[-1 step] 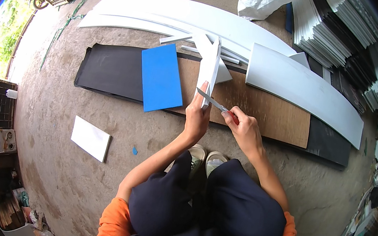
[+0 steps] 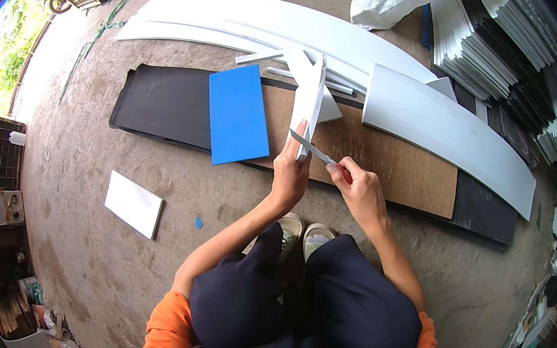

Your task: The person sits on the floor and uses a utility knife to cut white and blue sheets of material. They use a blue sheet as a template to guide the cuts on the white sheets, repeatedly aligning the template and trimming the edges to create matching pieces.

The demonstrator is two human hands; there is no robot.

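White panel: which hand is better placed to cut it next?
Probably the right hand: it grips the knife, blade at the near end of the white panel, which the left hand holds.

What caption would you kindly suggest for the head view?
Left grip holding a white panel, right grip a red-handled knife.

Knife (image 2: 322,155) apparently against white panel (image 2: 308,98)

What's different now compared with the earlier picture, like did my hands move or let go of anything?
Nothing visibly changed; nothing was taken hold of or let go. The left hand still holds the white piece, and the right hand still holds the red-handled knife. The blue panel and the small white panel on the floor lie as before.
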